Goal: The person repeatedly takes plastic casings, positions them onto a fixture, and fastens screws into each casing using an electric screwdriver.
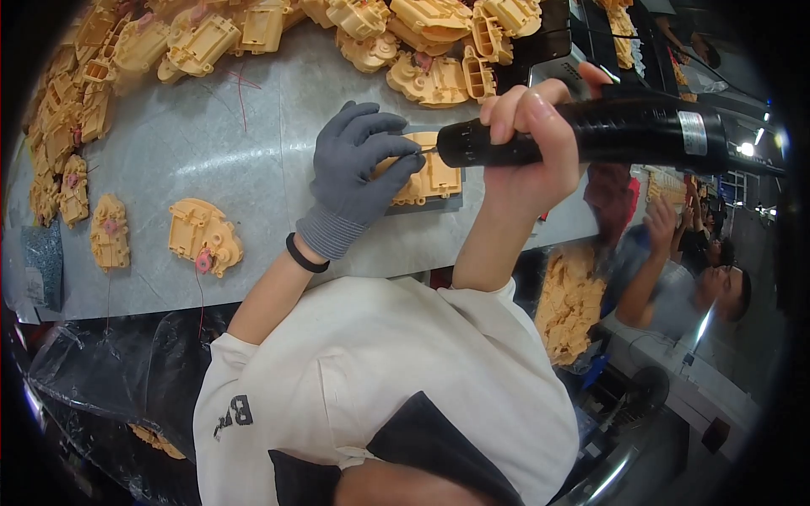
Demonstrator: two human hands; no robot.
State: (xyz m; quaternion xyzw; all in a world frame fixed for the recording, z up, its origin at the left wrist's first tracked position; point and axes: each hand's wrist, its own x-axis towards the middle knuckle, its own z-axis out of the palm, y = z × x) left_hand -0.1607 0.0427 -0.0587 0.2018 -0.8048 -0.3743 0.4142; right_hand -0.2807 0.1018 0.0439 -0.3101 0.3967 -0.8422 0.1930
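Observation:
My right hand [536, 135], bare, is wrapped round a thick black electric screwdriver [637, 133] held nearly level, its tip end pointing left. Under that tip lies a yellow plastic housing [440, 179], set on a dark grey block [454, 203] on the table. My left hand [348, 169] wears a grey knit glove and reaches over the housing's left side. Its thumb and forefinger pinch together right by the screwdriver's thin bit; whatever is between them is too small to make out. The screwdriver and my fingers cover part of the housing.
On the grey metal table [278, 169], two loose housings [202, 234] with pink parts and red wires lie to the left. Heaped yellow housings [202, 42] line the far and left edges. A bin of yellow parts [569, 299] stands at right, near another person [675, 274].

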